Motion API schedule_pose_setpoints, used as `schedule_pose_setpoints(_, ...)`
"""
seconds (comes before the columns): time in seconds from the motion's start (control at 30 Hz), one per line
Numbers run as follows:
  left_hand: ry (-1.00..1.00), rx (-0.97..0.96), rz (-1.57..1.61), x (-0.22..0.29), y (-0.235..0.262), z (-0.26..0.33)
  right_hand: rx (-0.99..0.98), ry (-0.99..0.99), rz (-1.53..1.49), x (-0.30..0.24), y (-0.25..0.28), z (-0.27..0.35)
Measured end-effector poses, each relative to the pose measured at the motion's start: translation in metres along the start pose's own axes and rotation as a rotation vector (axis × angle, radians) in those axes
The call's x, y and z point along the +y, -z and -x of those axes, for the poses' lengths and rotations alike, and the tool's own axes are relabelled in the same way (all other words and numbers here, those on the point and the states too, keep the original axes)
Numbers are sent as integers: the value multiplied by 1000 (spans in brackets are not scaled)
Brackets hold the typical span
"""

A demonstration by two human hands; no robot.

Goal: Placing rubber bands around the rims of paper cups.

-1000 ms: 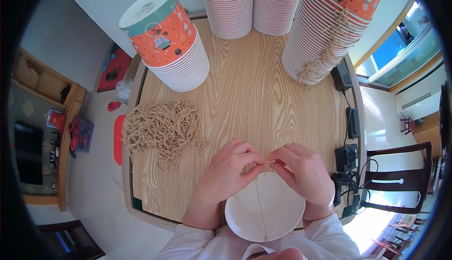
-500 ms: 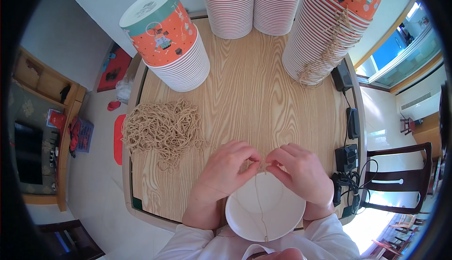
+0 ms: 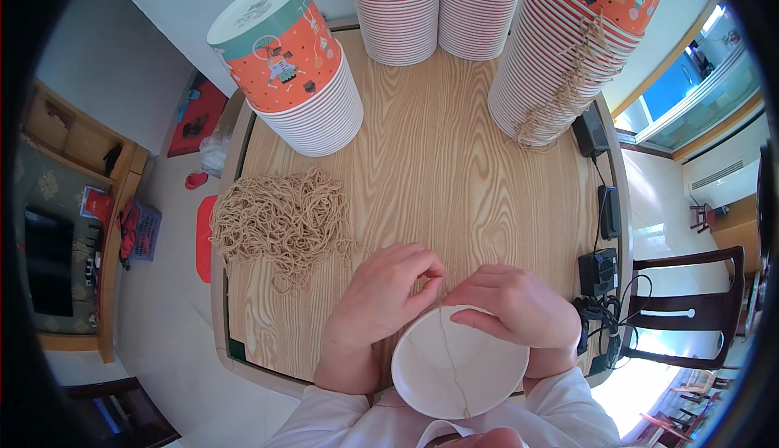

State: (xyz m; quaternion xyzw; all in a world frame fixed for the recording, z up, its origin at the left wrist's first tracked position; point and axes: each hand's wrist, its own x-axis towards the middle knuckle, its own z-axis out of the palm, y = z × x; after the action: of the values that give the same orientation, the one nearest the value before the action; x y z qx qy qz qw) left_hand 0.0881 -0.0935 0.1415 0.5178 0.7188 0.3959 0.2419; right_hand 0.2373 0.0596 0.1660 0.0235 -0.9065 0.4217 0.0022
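A white-lined paper bucket (image 3: 479, 359) is tilted against my body at the near table edge, its opening facing up. A thin tan string (image 3: 449, 351) runs across this opening, from the far rim to the near rim. Just beyond the far rim, my left hand (image 3: 393, 290) has thumb and forefinger pinched together, seemingly on the string's end, though the tips hide it. My right hand (image 3: 515, 306) is bent over the far rim, fingertips at the place where the string meets it and thumb inside the opening. A loose heap of tan string (image 3: 280, 217) lies left of my hands.
A stack of upside-down orange and white buckets (image 3: 284, 66) stands at the far left. Tall bucket stacks (image 3: 393, 14) rise at the back, and another stack (image 3: 560, 58) with tan strings hanging on it is at far right. Black adapters and cables (image 3: 599, 273) line the right edge.
My right hand has shifted left and down onto the bucket's far rim, its fingers now stretched over it. The bucket has moved slightly right and down. My left hand stays nearly in place.
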Motion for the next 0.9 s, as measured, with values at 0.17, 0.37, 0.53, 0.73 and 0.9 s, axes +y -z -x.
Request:
schedule_pose_setpoints(0.17,-14,-69,-71,-3,4,3,19,-13,-32,2,-3,2)
schedule_pose_setpoints(0.37,-185,-97,-79,-3,1,2,28,-4,-63,1,-3,2)
schedule_pose_setpoints(0.53,-192,-140,-62,-1,-3,0,28,14,-67,2,-3,3)
schedule_pose_setpoints(0.73,-189,-133,3,-2,-3,0,17,18,-81,3,-3,3)
schedule_pose_setpoints(0.9,-188,-114,-19,-1,-2,1,8,11,-74,2,-5,2)
